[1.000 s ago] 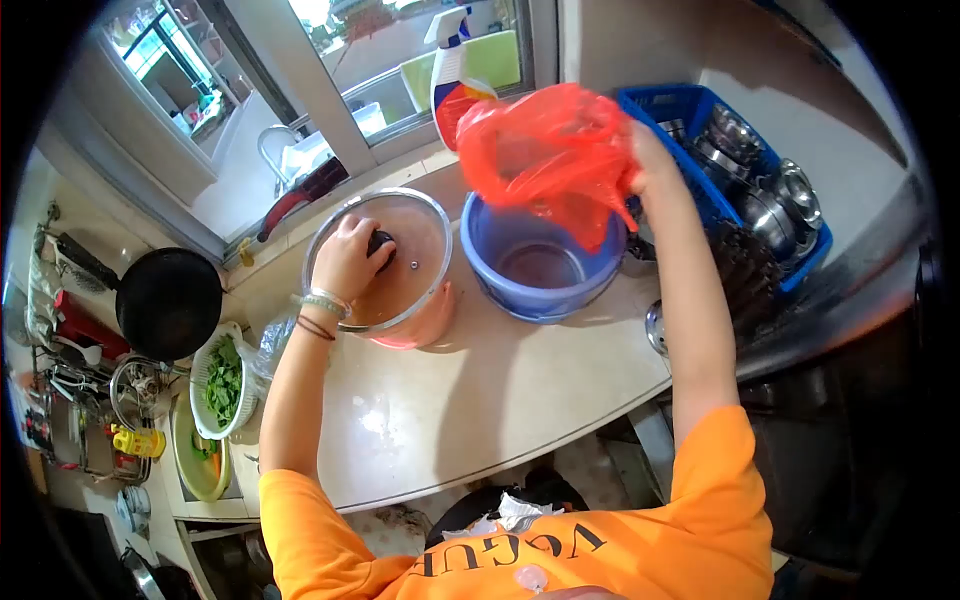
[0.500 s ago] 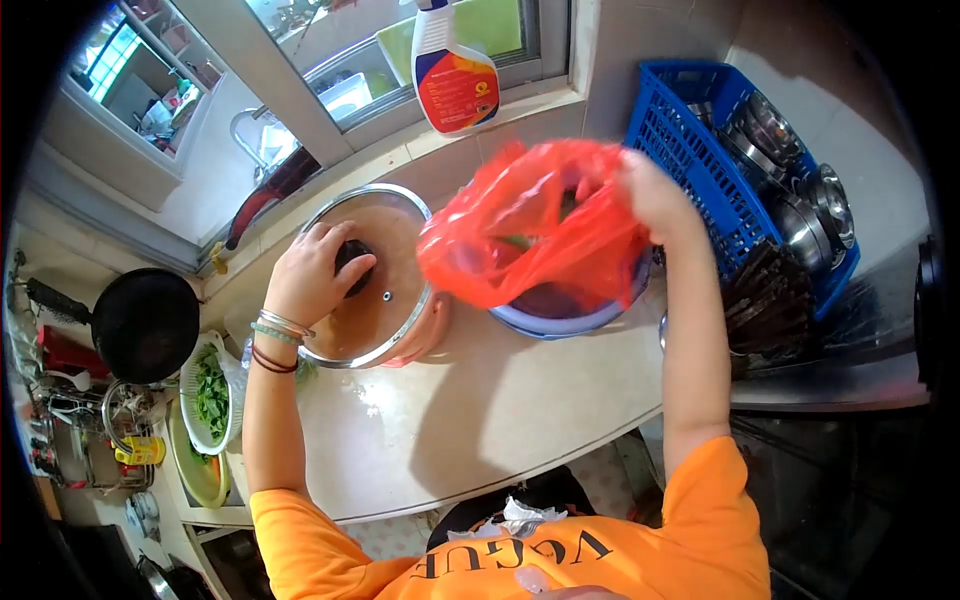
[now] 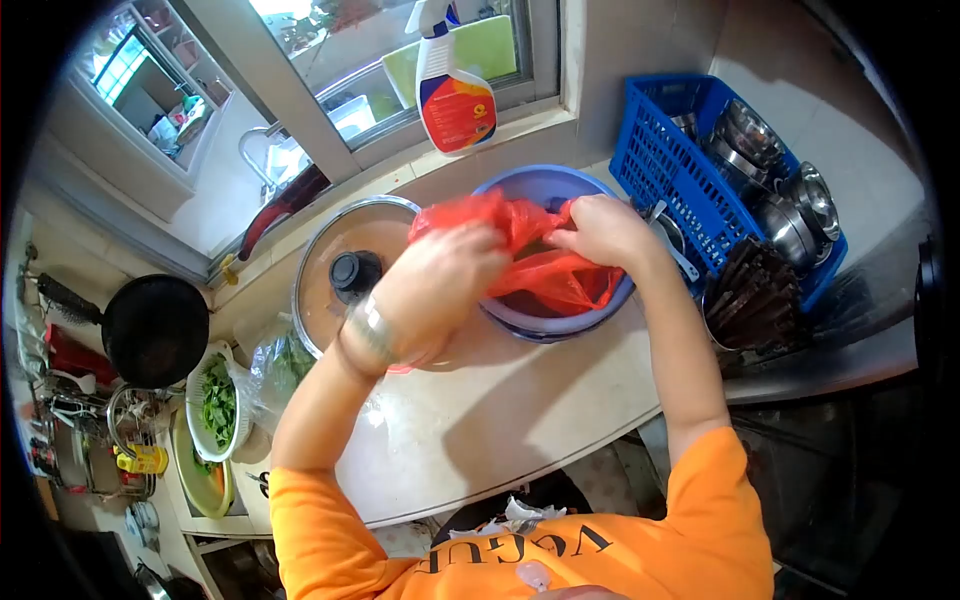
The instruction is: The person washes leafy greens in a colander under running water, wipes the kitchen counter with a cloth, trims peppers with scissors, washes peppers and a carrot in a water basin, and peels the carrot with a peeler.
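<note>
A red plastic bag (image 3: 572,278) is bunched over a purple-blue basin (image 3: 548,184), with part of it hanging inside. My right hand (image 3: 603,236) pinches the bag on its right side, above the basin. At its left part, my left hand (image 3: 462,262) is closed on the crumpled plastic, its fingers smeared by motion. Beneath my left forearm stands a pot with a glass lid (image 3: 318,295) and a black knob (image 3: 355,274). What lies under the bag in the basin is mostly hidden.
A spray bottle (image 3: 457,105) stands on the window sill. A blue crate (image 3: 668,165) of metal bowls and a bundle of dark chopsticks (image 3: 757,300) are at right. Leafy greens (image 3: 218,395) in a white basket, a bagged vegetable (image 3: 283,360) and a black pan (image 3: 155,330) are at left.
My left hand has left the lid knob and moved right to the red bag. The bag has come lower and is bunched between both hands, showing more of the basin.
</note>
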`<state>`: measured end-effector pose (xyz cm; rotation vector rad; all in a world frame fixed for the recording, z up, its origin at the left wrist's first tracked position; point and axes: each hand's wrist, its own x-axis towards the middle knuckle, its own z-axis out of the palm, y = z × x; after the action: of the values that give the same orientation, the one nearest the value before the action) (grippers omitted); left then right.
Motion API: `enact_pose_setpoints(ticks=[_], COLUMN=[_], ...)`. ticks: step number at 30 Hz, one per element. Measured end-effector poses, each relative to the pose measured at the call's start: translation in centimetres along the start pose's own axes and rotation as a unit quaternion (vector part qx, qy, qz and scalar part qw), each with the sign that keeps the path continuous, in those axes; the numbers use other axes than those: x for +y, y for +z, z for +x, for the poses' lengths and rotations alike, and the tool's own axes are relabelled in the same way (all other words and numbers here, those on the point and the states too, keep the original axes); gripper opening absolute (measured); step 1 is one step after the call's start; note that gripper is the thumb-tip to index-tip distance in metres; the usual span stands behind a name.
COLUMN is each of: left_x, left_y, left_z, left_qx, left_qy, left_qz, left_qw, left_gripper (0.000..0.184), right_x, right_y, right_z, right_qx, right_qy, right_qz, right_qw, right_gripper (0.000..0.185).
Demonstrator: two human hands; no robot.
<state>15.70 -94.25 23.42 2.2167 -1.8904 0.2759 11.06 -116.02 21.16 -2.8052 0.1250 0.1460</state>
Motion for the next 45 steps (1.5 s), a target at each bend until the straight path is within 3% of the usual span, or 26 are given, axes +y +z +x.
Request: enact_pose_setpoints(ticks=[3,7,9,11,12,13,15,17,19,20,21,23,25,26,28,29,31,32,33,34,35,36,37,39,41,45], left_x=[-4.0,-7.8,-8.3,-9.1,-9.4,-9.7,-10.7,-11.2,-11.2,-11.1,-10.9,-10.6,-12.4,-13.3,-12.9,-12.7,-12.4,-11.9,-11.3,-10.8,-10.2,-10.0,-9.9,-10.2,-11.8,-11.7], left_y=[2.5,4.1,4.1,4.7,4.8,4.7,5.9,5.9,5.4,5.1,4.9,4.5,5.5,6.2,5.5,5.2,4.4,3.9,3.3,3.1,2.8,2.8,2.9,3.5,5.4,6.4], left_z=[2.7,5.5,7.0,8.3,8.9,9.5,9.7,10.0,9.7,9.4,9.4,9.2,9.0,8.9,8.8,8.7,8.2,8.1,8.0,7.9,7.9,8.0,8.1,8.6,9.1,9.1], left_qx=[0.083,0.071,-0.068,-0.081,-0.128,-0.174,-0.168,-0.163,-0.274,-0.277,-0.275,-0.282,-0.285,-0.287,-0.271,-0.255,-0.239,-0.223,-0.206,-0.205,-0.194,-0.183,-0.183,-0.221,-0.242,-0.197], left_qy=[-0.016,0.023,-0.106,-0.143,-0.157,-0.172,-0.179,-0.186,-0.263,-0.279,-0.279,-0.344,-0.377,-0.406,-0.418,-0.429,-0.433,-0.437,-0.44,-0.444,-0.46,-0.473,-0.475,-0.376,-0.376,-0.357], left_qz=[0.034,0.077,0.005,-0.014,-0.038,-0.061,-0.058,-0.058,-0.077,-0.13,-0.13,-0.132,-0.201,-0.267,-0.29,-0.314,-0.373,-0.384,-0.395,-0.395,-0.362,-0.328,-0.328,-0.144,-0.109,-0.065], left_qw=[0.996,0.994,0.992,0.986,0.979,0.968,0.968,0.967,0.922,0.91,0.911,0.886,0.858,0.826,0.817,0.808,0.785,0.783,0.78,0.778,0.788,0.797,0.796,0.888,0.888,0.911], left_gripper=[0.026,0.037,0.047,0.052,0.055,0.057,0.058,0.06,0.058,0.053,0.053,0.05,0.048,0.046,0.044,0.043,0.046,0.046,0.047,0.047,0.048,0.05,0.05,0.052,0.056,0.055], right_x=[0.8,1.2,1.7,1.7,2.1,2.5,3.5,5.6,6.7,7.8,7.6,7.0,7.2,7.3,6.4,6.0,4.6,3.6,2.8,2.1,1.6,1.4,1.2,0.6,-0.2,0.5], right_y=[0.6,0.9,1.4,1.4,1.2,1.4,2.6,2.9,2.7,4.0,4.2,4.9,6.6,7.0,6.7,6.4,5.2,4.9,4.3,3.8,3.8,4.4,4.7,5.2,5.6,8.4], right_z=[-1.3,-4.0,-4.9,-5.5,-5.6,-5.5,-5.0,-3.5,-2.9,-1.9,-1.9,-2.2,-2.2,-2.3,-3.2,-3.9,-5.6,-6.4,-7.2,-8.0,-8.4,-8.3,-8.5,-8.9,-10.1,-11.5], right_qx=[0.033,0.134,0.139,0.291,0.258,0.262,0.226,0.229,0.138,0.115,0.115,0.099,0.152,0.218,0.334,0.332,0.381,0.401,0.4,0.354,0.309,0.347,0.346,0.392,0.42,0.418], right_qy=[-0.062,-0.173,-0.149,-0.126,-0.097,-0.097,-0.03,-0.071,0.006,-0.03,-0.031,0.023,0.082,0.055,0.024,0.024,-0.052,-0.089,-0.092,-0.119,-0.146,-0.175,-0.176,-0.178,-0.19,-0.216], right_qz=[0.0,0.075,0.092,0.042,-0.007,-0.009,0.028,0.076,0.37,0.478,0.477,0.596,0.562,0.494,0.334,0.336,0.114,0.098,0.099,0.061,0.023,0.037,0.038,0.065,0.067,0.078], right_qw=[0.998,0.973,0.975,0.948,0.961,0.96,0.973,0.968,0.919,0.87,0.871,0.796,0.809,0.84,0.881,0.881,0.916,0.907,0.907,0.925,0.94,0.921,0.921,0.9,0.885,0.879], right_gripper=[0.03,0.036,0.04,0.046,0.059,0.059,0.07,0.074,0.074,0.071,0.071,0.063,0.064,0.066,0.065,0.065,0.06,0.049,0.049,0.044,0.039,0.021,0.021,0.01,0.01,0.015])
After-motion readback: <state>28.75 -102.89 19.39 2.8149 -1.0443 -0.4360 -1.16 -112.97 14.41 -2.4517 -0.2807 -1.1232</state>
